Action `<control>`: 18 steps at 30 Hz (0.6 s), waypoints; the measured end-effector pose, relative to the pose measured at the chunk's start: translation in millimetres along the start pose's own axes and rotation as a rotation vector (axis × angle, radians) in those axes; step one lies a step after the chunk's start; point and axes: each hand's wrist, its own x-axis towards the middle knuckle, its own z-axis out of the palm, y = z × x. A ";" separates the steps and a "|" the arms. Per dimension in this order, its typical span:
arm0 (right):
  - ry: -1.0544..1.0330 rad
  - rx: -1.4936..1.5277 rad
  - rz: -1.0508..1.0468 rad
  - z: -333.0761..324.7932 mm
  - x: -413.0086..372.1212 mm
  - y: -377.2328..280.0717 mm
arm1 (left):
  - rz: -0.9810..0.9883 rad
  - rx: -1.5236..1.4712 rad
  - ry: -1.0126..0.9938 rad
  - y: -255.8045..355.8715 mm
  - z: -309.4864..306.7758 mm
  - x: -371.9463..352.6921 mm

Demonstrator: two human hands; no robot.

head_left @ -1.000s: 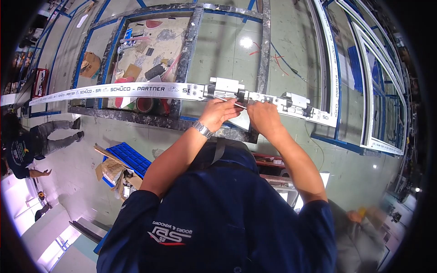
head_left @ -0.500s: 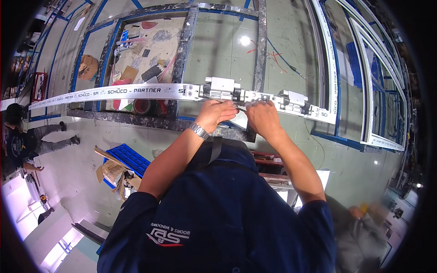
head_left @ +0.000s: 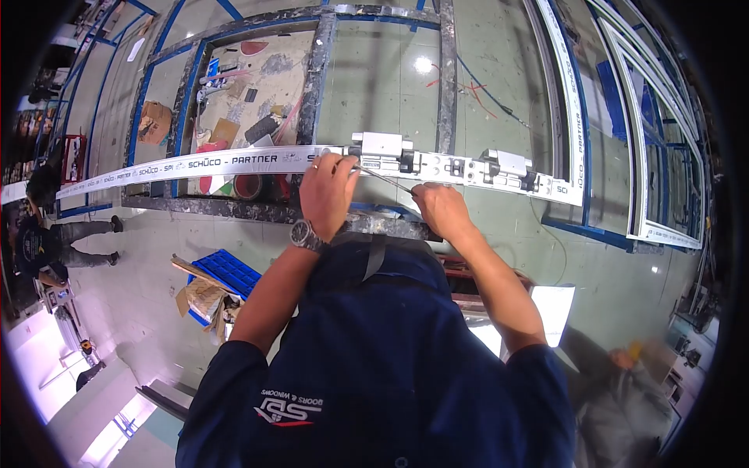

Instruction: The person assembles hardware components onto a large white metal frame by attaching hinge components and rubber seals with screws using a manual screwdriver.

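Observation:
A white frame profile (head_left: 226,161) with SCHÜCO - PARTNER print lies across in front of me. It bears a silver hinge (head_left: 382,145) near its middle and a second hinge (head_left: 505,162) further right. My right hand (head_left: 441,207), just below the profile, is closed on the end of a thin metal rod (head_left: 386,179). The rod slants up left toward the first hinge. My left hand (head_left: 326,195) is at the profile left of that hinge, its fingers bent over the profile's near edge by the rod's far tip. Whatever its fingertips grip is hidden.
The profile rests on a blue-and-black steel frame (head_left: 324,86). Beyond it, a littered board (head_left: 269,70) holds scraps and tape. A blue crate (head_left: 226,273) stands on the floor at left. A person (head_left: 74,238) is at far left, and another, blurred person (head_left: 624,405) at lower right.
My hands have moved apart: the left went left along the profile, the right went slightly down off it. The rod between them now shows more clearly. The person at far left shifted.

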 end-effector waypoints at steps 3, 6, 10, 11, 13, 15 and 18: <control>0.035 0.049 0.001 16.5 -2.0 7.7 | 0.146 0.095 0.041 -11.8 2.5 7.6; 0.080 0.123 0.003 25.5 -5.2 8.8 | 0.163 0.083 0.059 -14.9 6.3 5.7; 0.144 0.251 0.029 31.8 -13.1 4.0 | 0.190 -0.038 0.125 -8.7 4.5 4.2; 0.178 0.301 0.027 34.7 -16.2 2.2 | 0.162 -0.117 0.126 -6.3 5.8 6.7; 0.198 0.424 0.043 34.5 -22.2 -8.6 | 0.096 -0.273 0.131 3.0 5.8 11.3; 0.174 0.566 0.073 33.2 -21.2 -25.8 | 0.066 -0.331 0.064 16.7 -2.3 22.9; -0.135 1.024 0.261 26.8 -6.0 -62.2 | 0.021 -0.475 -0.104 20.4 -1.0 37.9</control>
